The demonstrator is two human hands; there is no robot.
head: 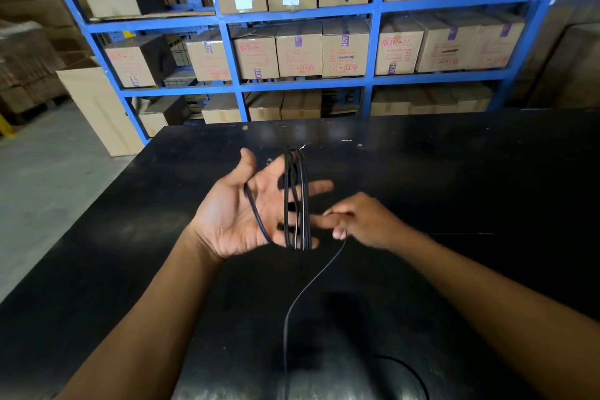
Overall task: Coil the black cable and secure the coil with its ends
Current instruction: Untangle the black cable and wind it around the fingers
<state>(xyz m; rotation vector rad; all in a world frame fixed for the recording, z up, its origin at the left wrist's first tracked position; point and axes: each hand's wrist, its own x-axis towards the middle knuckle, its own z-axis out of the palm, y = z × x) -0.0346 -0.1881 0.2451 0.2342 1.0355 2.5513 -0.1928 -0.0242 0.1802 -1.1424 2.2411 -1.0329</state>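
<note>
While the black cable (pixel 296 201) sits looped in several turns around the spread fingers of the open, palm-up left hand (pixel 256 208), the right hand (pixel 360 221) pinches its loose strand, which trails toward the black tabletop's (pixel 454 172) near edge.

Black cable (pixel 316 276) tail runs off bottom edge, end unseen. Box (pixel 300 50) print too blurred to read.
</note>
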